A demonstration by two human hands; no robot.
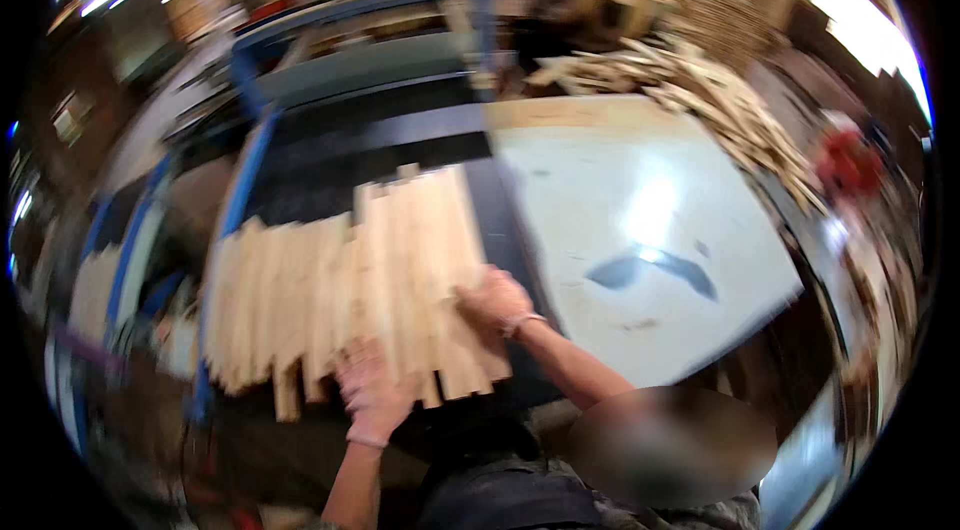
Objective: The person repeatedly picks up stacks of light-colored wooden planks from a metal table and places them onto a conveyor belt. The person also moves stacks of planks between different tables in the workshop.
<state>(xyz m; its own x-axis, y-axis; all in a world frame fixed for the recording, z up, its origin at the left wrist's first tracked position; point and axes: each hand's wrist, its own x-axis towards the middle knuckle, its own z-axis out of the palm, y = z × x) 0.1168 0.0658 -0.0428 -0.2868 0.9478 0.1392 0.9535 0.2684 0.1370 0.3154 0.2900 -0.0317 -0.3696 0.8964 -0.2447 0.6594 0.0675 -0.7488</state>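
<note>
Pale wooden strips (pixel 405 270) lie side by side on a black belt (pixel 310 165), their near ends uneven. The strips on the right reach farther back than those on the left. My left hand (pixel 375 392) rests on the near ends around the middle of the row, fingers stretched forward and apart. At the right edge of the row, my right hand (pixel 497 300) lies against the outermost strips, its fingers extended toward the left. Both wrists carry a light band. Motion blur softens the fingertips, and neither hand is closed round a strip.
A blue frame (pixel 360 12) spans the belt's far end. To the right stands a pale, shiny tabletop (pixel 625 220) with dark marks. Behind it lies a heap of loose wooden strips (pixel 710 95), near a tall wood stack (pixel 730 0). Another strip-laden surface (pixel 95 295) is at far left.
</note>
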